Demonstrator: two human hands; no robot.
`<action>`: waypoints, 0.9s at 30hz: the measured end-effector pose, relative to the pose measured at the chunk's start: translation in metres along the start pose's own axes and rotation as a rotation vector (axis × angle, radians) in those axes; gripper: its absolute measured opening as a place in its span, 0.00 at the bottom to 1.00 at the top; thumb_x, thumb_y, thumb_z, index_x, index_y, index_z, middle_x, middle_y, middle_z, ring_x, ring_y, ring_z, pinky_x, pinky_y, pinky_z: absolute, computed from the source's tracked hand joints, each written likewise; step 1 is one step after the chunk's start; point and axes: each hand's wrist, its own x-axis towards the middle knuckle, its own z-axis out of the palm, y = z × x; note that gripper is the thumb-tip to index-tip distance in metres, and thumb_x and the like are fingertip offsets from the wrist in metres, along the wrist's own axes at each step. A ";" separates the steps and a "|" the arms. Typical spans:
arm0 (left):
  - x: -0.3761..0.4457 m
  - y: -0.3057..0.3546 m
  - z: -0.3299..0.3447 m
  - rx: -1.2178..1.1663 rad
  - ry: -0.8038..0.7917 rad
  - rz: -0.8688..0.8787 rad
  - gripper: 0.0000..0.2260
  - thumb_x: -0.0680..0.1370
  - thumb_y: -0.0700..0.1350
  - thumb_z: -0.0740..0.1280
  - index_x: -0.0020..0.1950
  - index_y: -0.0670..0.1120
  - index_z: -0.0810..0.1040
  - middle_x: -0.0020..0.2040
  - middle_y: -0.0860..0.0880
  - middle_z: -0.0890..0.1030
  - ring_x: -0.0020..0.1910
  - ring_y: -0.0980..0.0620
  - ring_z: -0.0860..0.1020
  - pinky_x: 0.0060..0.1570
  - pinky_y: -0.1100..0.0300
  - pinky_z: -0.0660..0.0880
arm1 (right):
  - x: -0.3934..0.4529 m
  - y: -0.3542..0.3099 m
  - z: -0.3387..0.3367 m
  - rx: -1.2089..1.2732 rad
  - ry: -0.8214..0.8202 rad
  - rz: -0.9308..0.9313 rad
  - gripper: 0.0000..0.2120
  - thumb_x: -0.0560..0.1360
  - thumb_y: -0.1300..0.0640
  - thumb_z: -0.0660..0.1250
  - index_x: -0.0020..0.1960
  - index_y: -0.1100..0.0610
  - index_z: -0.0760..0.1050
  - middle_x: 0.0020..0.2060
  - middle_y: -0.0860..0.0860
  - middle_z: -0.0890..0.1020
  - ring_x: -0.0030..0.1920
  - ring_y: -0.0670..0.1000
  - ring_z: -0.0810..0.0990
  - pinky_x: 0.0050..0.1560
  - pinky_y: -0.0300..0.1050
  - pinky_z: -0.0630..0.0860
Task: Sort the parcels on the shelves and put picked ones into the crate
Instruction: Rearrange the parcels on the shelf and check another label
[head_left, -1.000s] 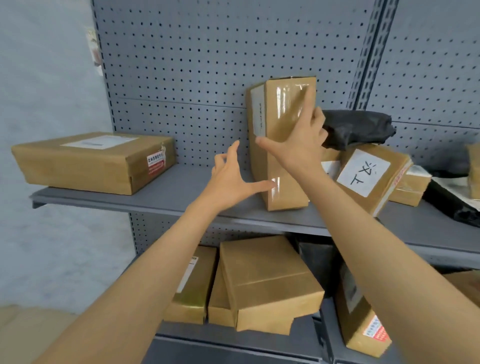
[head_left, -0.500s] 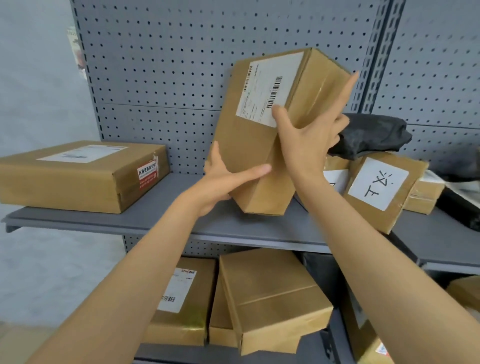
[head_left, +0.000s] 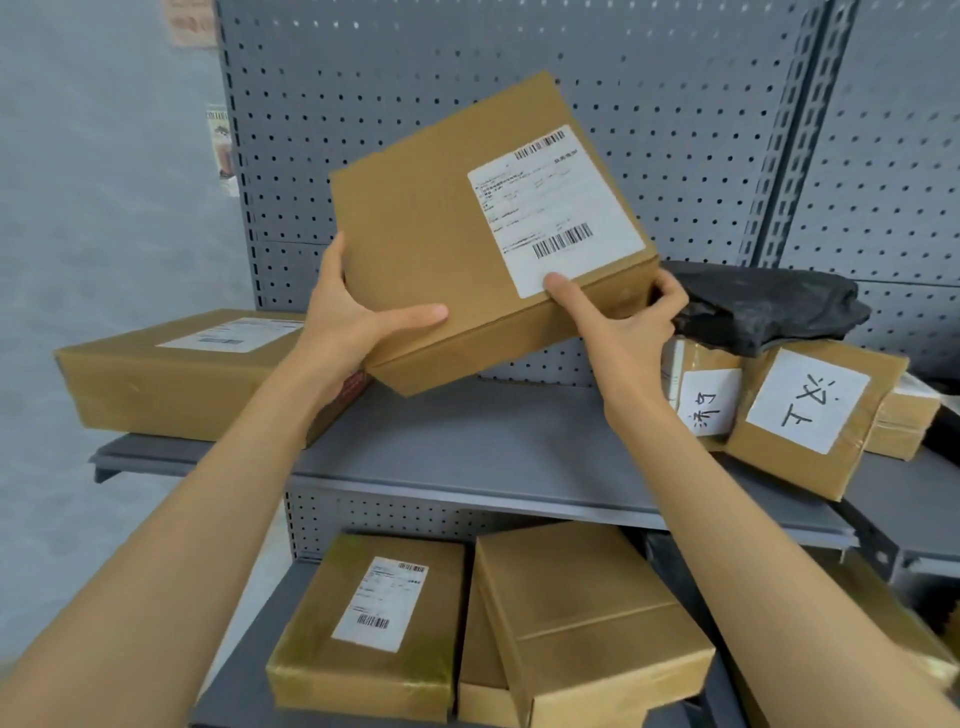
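Note:
I hold a brown cardboard parcel (head_left: 436, 244) in the air above the grey upper shelf (head_left: 467, 447), tilted, its white barcode label facing me. My left hand (head_left: 353, 322) grips its lower left corner, thumb on the top face. At its lower right edge my right hand (head_left: 618, 327) grips it, thumb on the label. No crate is in view.
A large flat box (head_left: 176, 374) lies at the shelf's left end. To the right are a black bag (head_left: 763, 306) and boxes with handwritten labels (head_left: 810, 410). Two taped parcels (head_left: 374, 623) (head_left: 587, 623) sit on the lower shelf. Grey pegboard (head_left: 519, 62) backs the shelves.
The parcel stood upright on the shelf with my hands closing on it. Both hands have since lifted it off the shelf and turned it so that its label faces me.

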 end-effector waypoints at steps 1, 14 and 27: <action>0.000 0.001 -0.005 0.041 0.005 0.017 0.60 0.49 0.56 0.80 0.76 0.56 0.51 0.68 0.57 0.65 0.61 0.59 0.67 0.59 0.59 0.66 | 0.000 0.002 0.000 -0.007 -0.003 0.010 0.44 0.59 0.44 0.79 0.65 0.48 0.56 0.64 0.51 0.63 0.53 0.39 0.70 0.45 0.30 0.67; 0.026 0.013 -0.018 0.302 -0.110 0.056 0.56 0.50 0.60 0.77 0.75 0.50 0.58 0.72 0.53 0.64 0.61 0.58 0.65 0.57 0.60 0.63 | -0.019 0.034 -0.014 -0.095 -0.080 0.175 0.29 0.68 0.40 0.71 0.62 0.48 0.63 0.55 0.43 0.73 0.54 0.42 0.73 0.46 0.37 0.69; 0.040 -0.047 -0.016 0.434 -0.315 -0.150 0.47 0.54 0.55 0.79 0.71 0.50 0.68 0.72 0.49 0.66 0.70 0.50 0.64 0.64 0.56 0.61 | -0.033 0.064 -0.007 -0.300 -0.120 0.415 0.28 0.68 0.38 0.69 0.60 0.50 0.61 0.60 0.50 0.71 0.59 0.52 0.71 0.57 0.48 0.70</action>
